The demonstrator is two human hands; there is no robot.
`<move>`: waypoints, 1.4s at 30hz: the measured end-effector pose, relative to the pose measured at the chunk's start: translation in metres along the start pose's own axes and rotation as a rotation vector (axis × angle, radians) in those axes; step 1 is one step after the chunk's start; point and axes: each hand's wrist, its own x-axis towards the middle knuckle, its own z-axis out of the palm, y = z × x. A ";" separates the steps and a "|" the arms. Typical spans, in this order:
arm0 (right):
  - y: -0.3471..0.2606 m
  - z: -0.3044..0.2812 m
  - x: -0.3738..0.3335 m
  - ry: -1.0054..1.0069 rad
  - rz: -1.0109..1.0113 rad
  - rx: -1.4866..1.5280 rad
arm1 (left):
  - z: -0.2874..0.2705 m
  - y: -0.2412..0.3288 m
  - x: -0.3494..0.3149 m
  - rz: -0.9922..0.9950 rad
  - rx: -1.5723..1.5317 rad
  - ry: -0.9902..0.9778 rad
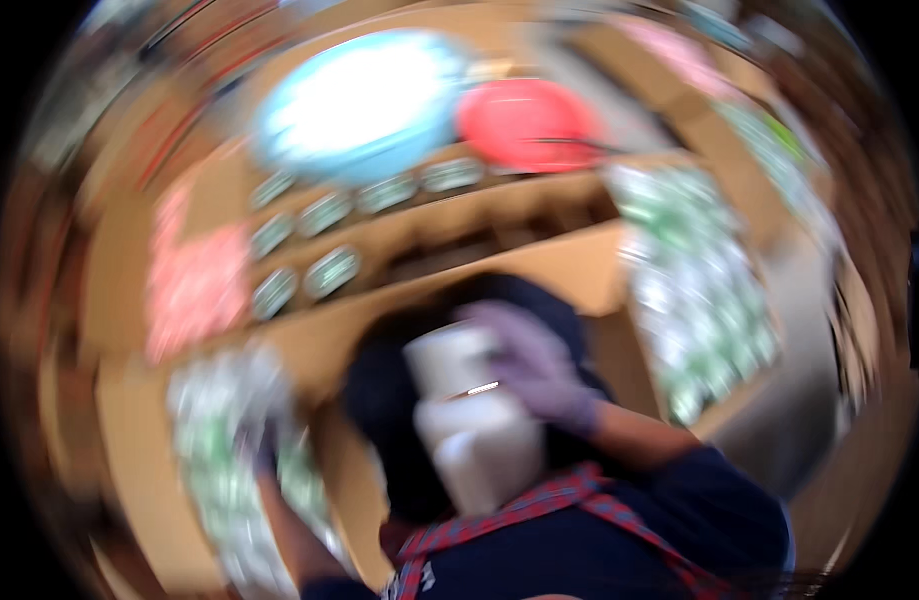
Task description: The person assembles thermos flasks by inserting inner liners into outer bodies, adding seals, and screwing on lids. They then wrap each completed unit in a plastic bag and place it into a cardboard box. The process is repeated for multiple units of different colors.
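white container [448, 362] against right hand [540, 365], leftward

A navy short-sleeved shirt [540, 555] is showing under red-and-blue plaid straps [525, 512], and a pale lavender glove [555, 385] is covering the right hand [535, 362].

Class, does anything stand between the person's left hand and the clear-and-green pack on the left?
Nothing visible does: the left hand appears right over the clear-and-green pack, though blur hides whether it touches.
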 end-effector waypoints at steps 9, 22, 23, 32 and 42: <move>0.019 0.041 0.005 0.197 -0.354 0.099 | -0.186 0.384 -0.132 0.663 -0.698 0.170; 0.030 -0.015 -0.018 0.203 -0.559 0.045 | -0.159 0.441 -0.155 0.886 -0.796 -0.144; 0.032 -0.020 -0.020 0.225 -0.568 0.028 | -0.158 0.441 -0.156 0.858 -0.825 -0.135; 0.042 -0.036 -0.029 0.223 -0.524 -0.030 | -0.147 0.448 -0.157 0.826 -0.904 -0.070; 0.039 -0.024 -0.021 0.163 -0.509 -0.149 | -0.155 0.456 -0.163 0.764 -0.996 0.026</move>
